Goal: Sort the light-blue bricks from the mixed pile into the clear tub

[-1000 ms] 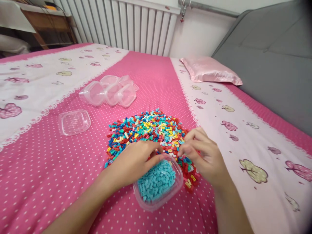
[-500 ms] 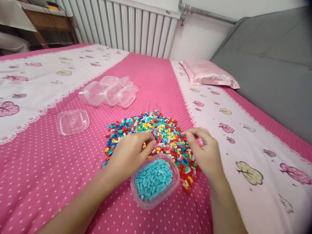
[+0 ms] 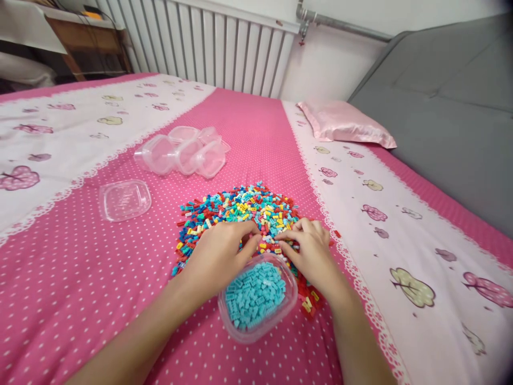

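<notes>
A spread-out pile of small multicoloured building bricks [image 3: 240,206] lies on the bed. Over its near left part is my left hand [image 3: 224,247], fingers curled and thumb and index tip close together; anything between them is too small to make out. My right hand [image 3: 310,248] is at the pile's right side, its thumb and index tips nearly meeting among the bricks, so what they pinch cannot be made out. Just below both hands stands a clear plastic box [image 3: 294,299] filled with light-blue bricks [image 3: 254,294]. My left wrist is beside its upper left rim.
An upturned-looking clear lid [image 3: 125,200] lies to the left. Several clear plastic boxes [image 3: 186,152] are heaped behind it. A pink pillow [image 3: 347,124] rests at the back right, by a grey headboard [image 3: 441,96]. A white radiator [image 3: 200,45] stands behind the bed.
My right hand has moved left and inward over the pile, nearer to my left hand. A red brick now shows to its right. My left hand has stayed nearly in place.
</notes>
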Tool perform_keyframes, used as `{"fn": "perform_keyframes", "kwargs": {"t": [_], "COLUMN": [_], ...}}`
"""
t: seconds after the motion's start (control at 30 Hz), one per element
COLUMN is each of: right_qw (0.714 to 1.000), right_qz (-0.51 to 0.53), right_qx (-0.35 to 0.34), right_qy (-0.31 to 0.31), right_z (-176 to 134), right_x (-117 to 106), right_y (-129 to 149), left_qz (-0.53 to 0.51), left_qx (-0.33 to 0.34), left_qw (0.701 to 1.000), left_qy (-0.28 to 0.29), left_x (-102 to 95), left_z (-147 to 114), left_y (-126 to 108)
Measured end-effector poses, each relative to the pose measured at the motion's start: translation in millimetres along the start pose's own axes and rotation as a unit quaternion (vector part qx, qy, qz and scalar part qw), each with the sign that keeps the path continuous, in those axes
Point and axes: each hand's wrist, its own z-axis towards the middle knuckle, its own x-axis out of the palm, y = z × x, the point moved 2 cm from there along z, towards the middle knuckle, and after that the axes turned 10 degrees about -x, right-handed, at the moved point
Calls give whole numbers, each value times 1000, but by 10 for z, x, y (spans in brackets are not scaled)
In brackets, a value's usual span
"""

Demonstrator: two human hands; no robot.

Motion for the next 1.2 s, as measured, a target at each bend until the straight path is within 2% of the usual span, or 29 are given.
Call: {"fn": "perform_keyframes", "kwargs": {"t": [0.17, 0.6, 0.83, 0.97, 1.2], "right_qw": [1000, 999, 999, 1000, 997], "right_qz": [5, -8, -33, -15, 37], "right_qx": [-14, -5, 13, 16, 45], "right_qy": [7, 32, 26, 12, -47], "right_z": [-9, -25, 12, 32, 61], "right_x": [-10, 24, 51, 11, -89], "right_y": [20, 35, 93, 89, 25], "left_qz": [0, 2, 6, 11, 10], "left_qx": [0, 3, 4, 2, 9], "left_qw": [1000, 1000, 1000, 1000, 1000], "left_qy": [-1, 1, 4, 3, 2], "left_x": [7, 11, 23, 23, 8], "left_z": [2, -5, -7, 3, -1], "left_y": [2, -9, -8, -4, -14]}}
